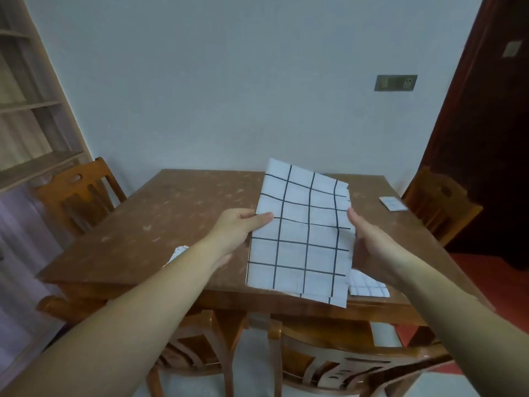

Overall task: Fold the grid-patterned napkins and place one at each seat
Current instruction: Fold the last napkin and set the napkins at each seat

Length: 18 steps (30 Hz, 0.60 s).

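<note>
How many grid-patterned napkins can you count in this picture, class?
4. One napkin held up between both hands; one at the table's near right edge; one by the far right chair; one partly hidden behind the left forearm. Others may be hidden.

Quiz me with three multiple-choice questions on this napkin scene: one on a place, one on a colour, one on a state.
1. Where does the small folded napkin lie?
A. Table's far right, by the right chair
B. On the shelf
C. On the floor

2. What colour are the lines on the held napkin?
A. Red
B. Dark, on white
C. Green

3. How is the held napkin kept?
A. Flat on the table
B. Draped over a chair
C. Lifted above the table, gripped at both side edges

Answers:
1 A, it rests at the table edge near the right chair.
2 B, dark grid on white cloth.
3 C, left hand and right hand pinch its sides.
</note>
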{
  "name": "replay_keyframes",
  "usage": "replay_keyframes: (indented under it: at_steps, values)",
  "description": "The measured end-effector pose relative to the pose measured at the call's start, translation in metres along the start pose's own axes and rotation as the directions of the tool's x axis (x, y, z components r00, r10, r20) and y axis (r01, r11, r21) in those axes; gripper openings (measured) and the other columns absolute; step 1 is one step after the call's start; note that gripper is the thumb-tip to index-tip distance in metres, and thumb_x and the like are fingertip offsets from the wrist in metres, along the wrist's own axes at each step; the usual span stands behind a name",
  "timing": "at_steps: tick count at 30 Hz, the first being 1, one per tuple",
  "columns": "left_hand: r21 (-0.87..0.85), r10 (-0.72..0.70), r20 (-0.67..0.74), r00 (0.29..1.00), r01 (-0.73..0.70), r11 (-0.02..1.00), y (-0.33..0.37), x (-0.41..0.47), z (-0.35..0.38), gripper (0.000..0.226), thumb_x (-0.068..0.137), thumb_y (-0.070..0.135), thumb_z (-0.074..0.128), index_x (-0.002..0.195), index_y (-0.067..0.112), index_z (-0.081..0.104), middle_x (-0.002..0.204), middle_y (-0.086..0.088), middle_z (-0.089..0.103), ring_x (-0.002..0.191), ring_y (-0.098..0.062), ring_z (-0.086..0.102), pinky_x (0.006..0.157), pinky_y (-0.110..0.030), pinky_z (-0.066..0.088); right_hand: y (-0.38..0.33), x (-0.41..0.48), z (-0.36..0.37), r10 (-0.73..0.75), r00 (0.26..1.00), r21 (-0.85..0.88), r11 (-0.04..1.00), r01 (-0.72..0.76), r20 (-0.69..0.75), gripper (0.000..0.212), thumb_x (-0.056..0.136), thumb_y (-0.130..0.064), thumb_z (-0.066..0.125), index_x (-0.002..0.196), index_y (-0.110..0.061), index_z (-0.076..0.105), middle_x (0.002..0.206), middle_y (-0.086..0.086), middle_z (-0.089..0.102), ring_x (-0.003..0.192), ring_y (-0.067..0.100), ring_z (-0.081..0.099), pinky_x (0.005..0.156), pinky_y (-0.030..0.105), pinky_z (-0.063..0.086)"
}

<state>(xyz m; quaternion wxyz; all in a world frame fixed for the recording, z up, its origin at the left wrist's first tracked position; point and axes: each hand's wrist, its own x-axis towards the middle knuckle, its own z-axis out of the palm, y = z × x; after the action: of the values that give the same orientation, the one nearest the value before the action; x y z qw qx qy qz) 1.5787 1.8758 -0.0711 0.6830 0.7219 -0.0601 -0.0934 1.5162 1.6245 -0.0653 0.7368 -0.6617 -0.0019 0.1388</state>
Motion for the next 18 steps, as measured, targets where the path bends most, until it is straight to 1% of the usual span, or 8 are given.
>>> replay_keyframes:
  at_steps: [2, 5, 6, 8, 11, 13, 16, 18]
  values:
    - [-0.009, -0.058, -0.029, 0.998, 0.057, 0.998, -0.009, -0.002, -0.001, 0.025, 0.082, 0.029, 0.078, 0.100, 0.012, 0.077, 0.100, -0.005, 0.078, 0.100, -0.025, 0.072, 0.097, -0.044, 0.053, 0.004, 0.006, -0.003, -0.033, 0.984, -0.118, 0.993, 0.012, -0.177, 0.031, 0.097, -0.029, 0.055, 0.113, -0.006, 0.068, 0.106, 0.010, 0.076, 0.092, 0.023, 0.074, 0.070, 0.030, 0.059]
    - [-0.079, -0.149, -0.079, 0.986, 0.143, 0.987, -0.020, -0.001, 0.001, 0.059, 0.064, 0.043, 0.089, 0.112, 0.012, 0.073, 0.110, -0.005, 0.075, 0.108, -0.027, 0.069, 0.102, -0.047, 0.050, 0.011, 0.013, -0.006, -0.067, 0.954, -0.181, 0.983, 0.014, -0.292, 0.023, 0.098, -0.020, 0.058, 0.108, -0.005, 0.071, 0.098, 0.009, 0.077, 0.088, 0.025, 0.075, 0.069, 0.031, 0.060]
    - [-0.122, -0.172, -0.093, 0.981, 0.160, 0.979, -0.023, -0.001, 0.002, 0.056, 0.067, 0.038, 0.088, 0.113, 0.011, 0.073, 0.107, -0.006, 0.076, 0.106, -0.027, 0.070, 0.100, -0.045, 0.052, 0.014, 0.015, -0.006, -0.076, 0.943, -0.190, 0.982, 0.014, -0.324, 0.023, 0.097, -0.021, 0.059, 0.110, -0.005, 0.070, 0.098, 0.008, 0.077, 0.089, 0.026, 0.075, 0.073, 0.034, 0.060]
    - [-0.204, -0.203, -0.120, 0.972, 0.176, 0.963, -0.025, -0.001, 0.006, 0.033, 0.081, 0.019, 0.079, 0.111, 0.007, 0.071, 0.096, -0.006, 0.077, 0.095, -0.022, 0.073, 0.093, -0.037, 0.055, 0.017, 0.018, -0.006, -0.104, 0.907, -0.215, 0.977, 0.016, -0.407, 0.030, 0.094, -0.025, 0.064, 0.120, -0.010, 0.064, 0.105, 0.005, 0.075, 0.094, 0.026, 0.072, 0.083, 0.039, 0.059]
    - [-0.248, -0.205, -0.172, 0.964, 0.159, 0.956, -0.025, 0.000, 0.012, 0.018, 0.087, 0.011, 0.073, 0.104, 0.011, 0.071, 0.087, -0.001, 0.075, 0.079, -0.012, 0.070, 0.079, -0.028, 0.057, 0.019, 0.020, -0.006, -0.196, 0.844, -0.340, 0.940, 0.017, -0.500, 0.052, 0.089, -0.033, 0.067, 0.137, -0.029, 0.049, 0.117, 0.001, 0.064, 0.100, 0.021, 0.065, 0.094, 0.045, 0.054]
    - [-0.246, -0.163, -0.203, 0.966, 0.111, 0.963, -0.024, -0.002, 0.015, 0.020, 0.086, 0.010, 0.073, 0.106, 0.016, 0.071, 0.087, -0.001, 0.075, 0.076, -0.012, 0.068, 0.068, -0.022, 0.055, 0.019, 0.018, -0.006, -0.261, 0.830, -0.383, 0.922, 0.063, -0.492, 0.042, 0.090, -0.032, 0.066, 0.129, -0.036, 0.054, 0.113, 0.001, 0.065, 0.094, 0.021, 0.066, 0.091, 0.045, 0.055]
    - [-0.217, -0.082, -0.225, 0.971, 0.032, 0.976, -0.020, -0.006, 0.017, 0.020, 0.086, 0.009, 0.073, 0.103, 0.020, 0.072, 0.088, -0.003, 0.074, 0.078, -0.018, 0.063, 0.076, -0.027, 0.055, 0.014, 0.015, -0.006, -0.300, 0.819, -0.342, 0.930, 0.137, -0.489, 0.016, 0.091, -0.027, 0.064, 0.105, -0.032, 0.070, 0.103, 0.007, 0.072, 0.083, 0.025, 0.065, 0.083, 0.047, 0.057]
    - [-0.146, -0.021, -0.220, 0.975, -0.012, 0.989, -0.016, -0.008, 0.017, 0.017, 0.086, 0.008, 0.073, 0.097, 0.021, 0.072, 0.091, -0.005, 0.073, 0.078, -0.018, 0.063, 0.076, -0.026, 0.055, 0.010, 0.012, -0.005, -0.306, 0.808, -0.296, 0.940, 0.171, -0.503, 0.011, 0.092, -0.023, 0.063, 0.096, -0.023, 0.074, 0.098, 0.008, 0.073, 0.085, 0.023, 0.064, 0.081, 0.043, 0.057]
